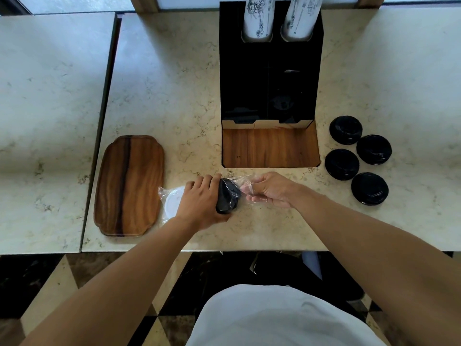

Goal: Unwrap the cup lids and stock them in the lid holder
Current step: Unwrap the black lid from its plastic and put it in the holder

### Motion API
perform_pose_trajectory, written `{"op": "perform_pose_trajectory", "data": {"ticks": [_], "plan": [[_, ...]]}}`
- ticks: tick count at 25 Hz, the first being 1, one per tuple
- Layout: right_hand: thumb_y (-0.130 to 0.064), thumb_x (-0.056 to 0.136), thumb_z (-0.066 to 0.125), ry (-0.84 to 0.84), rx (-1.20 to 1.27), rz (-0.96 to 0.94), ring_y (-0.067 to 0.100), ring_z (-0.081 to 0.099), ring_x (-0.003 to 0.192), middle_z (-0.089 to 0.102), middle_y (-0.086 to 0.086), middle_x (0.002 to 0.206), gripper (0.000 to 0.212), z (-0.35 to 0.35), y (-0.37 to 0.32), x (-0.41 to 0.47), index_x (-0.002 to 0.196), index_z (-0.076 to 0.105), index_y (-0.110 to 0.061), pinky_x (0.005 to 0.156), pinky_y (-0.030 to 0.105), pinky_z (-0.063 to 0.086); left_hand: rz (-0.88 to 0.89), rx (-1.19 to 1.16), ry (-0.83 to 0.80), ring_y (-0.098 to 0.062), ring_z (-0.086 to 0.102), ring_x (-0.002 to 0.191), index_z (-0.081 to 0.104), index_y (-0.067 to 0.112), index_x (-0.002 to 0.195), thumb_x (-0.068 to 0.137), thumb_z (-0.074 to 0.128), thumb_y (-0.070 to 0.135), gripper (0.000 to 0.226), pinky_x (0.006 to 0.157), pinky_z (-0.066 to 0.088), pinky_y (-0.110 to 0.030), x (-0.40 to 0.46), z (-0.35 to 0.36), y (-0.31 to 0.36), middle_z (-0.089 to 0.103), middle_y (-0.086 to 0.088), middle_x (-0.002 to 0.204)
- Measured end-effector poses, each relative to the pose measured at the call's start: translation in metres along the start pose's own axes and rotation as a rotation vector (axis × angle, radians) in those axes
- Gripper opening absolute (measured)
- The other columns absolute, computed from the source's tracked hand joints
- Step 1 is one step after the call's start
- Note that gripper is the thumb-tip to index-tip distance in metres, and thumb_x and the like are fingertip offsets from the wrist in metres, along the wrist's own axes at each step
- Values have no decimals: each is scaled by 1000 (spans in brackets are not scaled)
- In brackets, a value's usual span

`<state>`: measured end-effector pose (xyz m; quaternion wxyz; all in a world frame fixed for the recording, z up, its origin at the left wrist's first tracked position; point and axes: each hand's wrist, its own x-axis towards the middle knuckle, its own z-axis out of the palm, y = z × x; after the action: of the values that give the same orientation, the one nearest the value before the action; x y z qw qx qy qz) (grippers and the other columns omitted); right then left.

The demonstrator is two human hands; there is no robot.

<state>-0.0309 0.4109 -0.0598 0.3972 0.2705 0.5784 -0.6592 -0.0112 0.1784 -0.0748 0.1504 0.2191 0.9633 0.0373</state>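
Black plastic, a short stack of black lids (228, 196), is sitting tilted on edge near the lower centre of the frame, partly sheathed in clear wrap (245, 182); the left hand (199, 201) is curling its fingers over the stack's left side and gripping it, while the right hand (270, 189) is pinching the loose wrap at the stack's right end; both hands are working just below the lid holder (270, 148), close to its wooden front lip. Left of the left hand, a white lid in wrap (172, 198) is lying on the marble counter (174, 96), touching or just beside the right edge of the wooden tray (129, 186); the tray is lying flat at centre left. To the right, four loose black lids (358, 159) are resting in a cluster, well apart from the hands; bare counter is stretching between them and the right wrist, and more above the tray. The counter's near edge is running just under the forearms; a dark seam is separating it from a second slab at upper left. The holder's black body is rising toward the top of the frame, carrying two stacks of white printed cups (279, 18) in its upper openings; a dark lid seems to be lying in its right compartment, though shadow is hiding the contents.
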Motion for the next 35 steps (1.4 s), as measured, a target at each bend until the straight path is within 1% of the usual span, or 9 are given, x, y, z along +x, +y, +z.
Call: {"op": "perform_pose_trajectory", "data": {"ticks": [4, 8, 11, 14, 18, 22, 25, 31, 35], "plan": [[2, 79, 82, 2, -102, -18, 16, 72, 71, 74, 28, 109, 36, 3, -3, -2, 111, 71, 13, 61, 21, 59, -3, -31, 17, -30, 50, 118, 38, 11, 146, 61, 68, 76, 112, 101, 38, -44, 0, 1, 0, 56, -8, 131], [-8, 80, 86, -41, -190, -42, 12, 73, 76, 74, 16, 105, 42, 7, -6, -5, 115, 72, 10, 67, 20, 58, 0, -62, 28, -30, 51, 116, 39, 11, 145, 60, 69, 77, 112, 101, 39, -44, -2, 1, -3, 56, -8, 130], [-9, 85, 82, -36, -279, -53, 16, 68, 80, 72, 13, 99, 34, 12, -7, -5, 109, 72, 14, 67, 22, 58, 2, -81, 39, -30, 51, 117, 39, 11, 146, 62, 69, 78, 112, 102, 39, -44, -3, 0, -3, 56, -9, 130], [-10, 87, 81, 0, -333, -48, 11, 64, 69, 72, 10, 92, 31, 19, -8, -5, 109, 74, 11, 54, 18, 53, 5, -79, 45, -30, 51, 117, 38, 9, 146, 64, 60, 81, 112, 102, 39, -44, -4, -1, -3, 56, -9, 130], [-6, 88, 79, 16, -318, -33, 8, 63, 54, 70, 11, 79, 14, 27, -4, -1, 95, 73, 4, 49, 20, 52, 4, -60, 28, -30, 50, 117, 36, 9, 148, 64, 63, 81, 114, 102, 38, -43, -3, -1, -2, 54, -9, 131], [-5, 88, 78, 33, -331, -59, 9, 62, 49, 69, 11, 72, 11, 28, -2, 1, 88, 73, 5, 47, 20, 52, 9, -59, 47, -30, 51, 116, 37, 8, 148, 65, 65, 80, 114, 101, 40, -44, -3, 0, -2, 55, -9, 129], [-4, 90, 76, 51, -335, -46, 14, 62, 57, 69, 16, 82, 16, 30, -3, 2, 98, 72, 10, 51, 23, 53, 9, -50, 42, -30, 50, 118, 34, 10, 149, 64, 63, 82, 115, 103, 39, -44, -3, 1, -2, 54, -9, 132], [-11, 82, 84, 11, -230, 19, 25, 69, 79, 74, 20, 98, 18, 24, -10, -6, 92, 74, 0, 59, 25, 61, 8, -48, 38, -31, 50, 121, 31, 9, 152, 63, 63, 82, 120, 104, 40, -45, -2, 2, -4, 54, -10, 133], [-10, 83, 80, 38, -277, 33, 30, 76, 88, 77, 19, 105, 12, 10, -11, -9, 94, 76, -6, 89, 40, 62, -3, -3, 22, -31, 49, 123, 29, 10, 153, 66, 63, 83, 119, 105, 40, -45, -1, 4, -4, 53, -11, 135]]}}
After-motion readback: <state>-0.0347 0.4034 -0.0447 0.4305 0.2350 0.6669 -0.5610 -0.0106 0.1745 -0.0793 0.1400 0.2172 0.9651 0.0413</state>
